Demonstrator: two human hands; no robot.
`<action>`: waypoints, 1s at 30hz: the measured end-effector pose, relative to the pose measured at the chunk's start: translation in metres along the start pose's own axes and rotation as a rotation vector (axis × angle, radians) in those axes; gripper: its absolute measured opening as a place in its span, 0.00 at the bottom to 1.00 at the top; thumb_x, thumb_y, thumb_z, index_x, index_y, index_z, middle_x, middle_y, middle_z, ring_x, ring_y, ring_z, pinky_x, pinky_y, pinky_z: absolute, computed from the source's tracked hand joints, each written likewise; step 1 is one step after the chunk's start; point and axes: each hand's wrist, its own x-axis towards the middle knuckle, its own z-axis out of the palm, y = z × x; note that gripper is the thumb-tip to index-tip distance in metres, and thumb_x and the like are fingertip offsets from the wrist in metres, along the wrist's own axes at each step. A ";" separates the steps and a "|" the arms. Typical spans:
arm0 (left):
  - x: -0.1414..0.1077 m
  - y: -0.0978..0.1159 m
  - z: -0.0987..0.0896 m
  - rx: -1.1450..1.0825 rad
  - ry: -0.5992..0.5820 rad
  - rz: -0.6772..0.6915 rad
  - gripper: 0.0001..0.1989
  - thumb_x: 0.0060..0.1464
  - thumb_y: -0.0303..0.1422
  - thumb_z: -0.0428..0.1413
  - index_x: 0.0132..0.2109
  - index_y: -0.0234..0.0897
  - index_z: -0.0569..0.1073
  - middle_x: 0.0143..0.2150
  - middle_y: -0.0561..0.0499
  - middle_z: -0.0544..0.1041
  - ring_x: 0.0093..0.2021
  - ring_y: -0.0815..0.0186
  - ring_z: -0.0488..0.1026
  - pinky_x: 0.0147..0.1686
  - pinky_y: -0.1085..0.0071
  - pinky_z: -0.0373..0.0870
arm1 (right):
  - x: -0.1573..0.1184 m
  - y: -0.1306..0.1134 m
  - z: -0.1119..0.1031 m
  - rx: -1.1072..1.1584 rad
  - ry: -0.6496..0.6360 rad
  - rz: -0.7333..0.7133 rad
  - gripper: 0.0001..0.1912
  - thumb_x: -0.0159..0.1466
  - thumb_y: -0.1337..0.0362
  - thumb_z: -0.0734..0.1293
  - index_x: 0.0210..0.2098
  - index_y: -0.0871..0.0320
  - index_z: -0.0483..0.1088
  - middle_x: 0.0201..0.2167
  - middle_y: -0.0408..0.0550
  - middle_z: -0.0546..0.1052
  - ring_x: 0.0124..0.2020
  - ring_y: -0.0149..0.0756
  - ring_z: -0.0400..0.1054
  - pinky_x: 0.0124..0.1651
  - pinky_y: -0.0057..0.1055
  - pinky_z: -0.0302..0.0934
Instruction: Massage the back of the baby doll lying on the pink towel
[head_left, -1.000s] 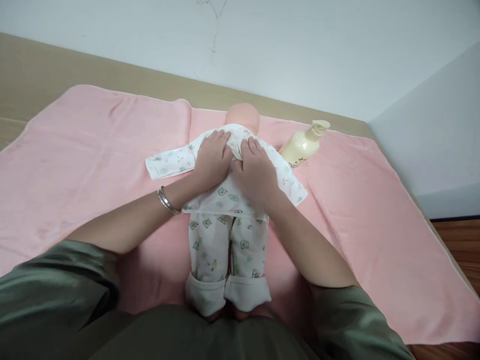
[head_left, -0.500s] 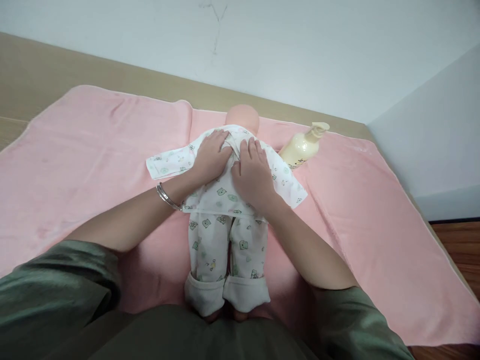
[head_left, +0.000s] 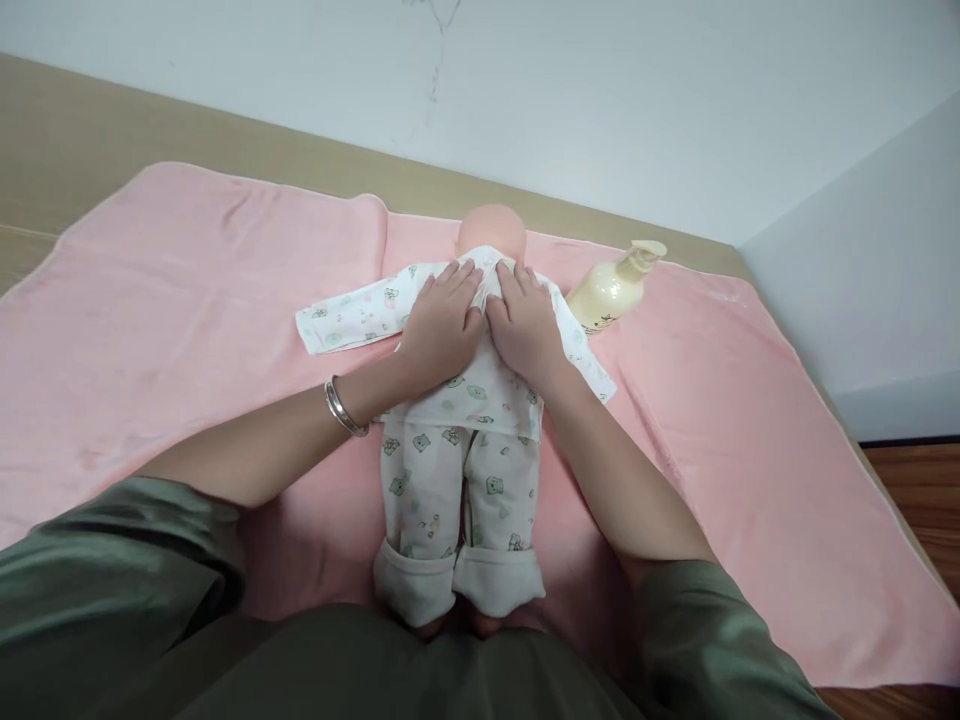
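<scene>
Homelike room with pink blanket (head_left: 757, 460)

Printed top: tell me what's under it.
Printed trousers run up beneath the top; a doll's head shows beyond it. Whatever else the top covers cannot be seen.

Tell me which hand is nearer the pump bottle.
The right hand: it lies on the shirt, just left of the pump bottle. The left hand rests on the shirt too, farther left.
</scene>
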 end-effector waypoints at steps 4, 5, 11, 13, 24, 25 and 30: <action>0.021 -0.019 -0.005 -0.079 -0.014 -0.079 0.34 0.59 0.33 0.46 0.70 0.28 0.67 0.74 0.39 0.65 0.76 0.51 0.58 0.78 0.51 0.51 | -0.025 -0.019 0.008 -0.119 0.048 -0.054 0.32 0.74 0.64 0.53 0.75 0.66 0.53 0.77 0.66 0.52 0.79 0.58 0.44 0.78 0.59 0.43; 0.024 -0.024 -0.005 -0.094 -0.001 -0.082 0.33 0.59 0.34 0.46 0.69 0.29 0.68 0.73 0.40 0.67 0.75 0.51 0.60 0.77 0.51 0.53 | -0.032 -0.024 0.010 -0.136 0.066 -0.073 0.32 0.74 0.64 0.53 0.75 0.65 0.53 0.77 0.66 0.51 0.79 0.58 0.43 0.79 0.59 0.43; 0.024 -0.027 0.000 -0.071 0.057 -0.079 0.31 0.61 0.35 0.43 0.66 0.29 0.70 0.71 0.38 0.69 0.72 0.52 0.64 0.77 0.52 0.54 | -0.035 -0.026 0.009 -0.101 0.047 -0.082 0.31 0.74 0.64 0.54 0.75 0.62 0.55 0.77 0.63 0.51 0.80 0.56 0.42 0.79 0.58 0.42; 0.021 -0.024 0.000 -0.061 0.059 -0.075 0.31 0.61 0.35 0.43 0.67 0.28 0.70 0.71 0.37 0.69 0.73 0.52 0.64 0.77 0.53 0.54 | -0.021 -0.017 0.006 -0.043 0.027 -0.060 0.31 0.73 0.63 0.54 0.74 0.61 0.56 0.78 0.60 0.52 0.79 0.54 0.43 0.79 0.58 0.42; 0.016 -0.028 0.004 -0.106 0.141 -0.042 0.26 0.61 0.34 0.45 0.63 0.35 0.73 0.67 0.42 0.74 0.69 0.56 0.68 0.75 0.55 0.60 | -0.012 -0.013 -0.003 -0.002 0.008 -0.035 0.31 0.72 0.63 0.56 0.73 0.63 0.58 0.76 0.60 0.56 0.78 0.58 0.47 0.78 0.63 0.44; 0.016 -0.028 0.003 -0.108 0.142 -0.041 0.26 0.61 0.33 0.45 0.62 0.34 0.73 0.66 0.42 0.74 0.69 0.56 0.69 0.75 0.56 0.61 | -0.016 -0.017 -0.006 -0.011 -0.002 -0.064 0.31 0.71 0.64 0.57 0.72 0.63 0.59 0.76 0.59 0.56 0.78 0.58 0.47 0.78 0.62 0.45; 0.015 -0.025 -0.001 -0.116 0.128 -0.034 0.25 0.61 0.33 0.45 0.60 0.36 0.74 0.66 0.43 0.75 0.68 0.56 0.69 0.74 0.57 0.62 | -0.025 -0.023 -0.010 -0.033 0.083 -0.112 0.30 0.72 0.65 0.56 0.72 0.57 0.58 0.78 0.52 0.52 0.79 0.50 0.43 0.79 0.60 0.44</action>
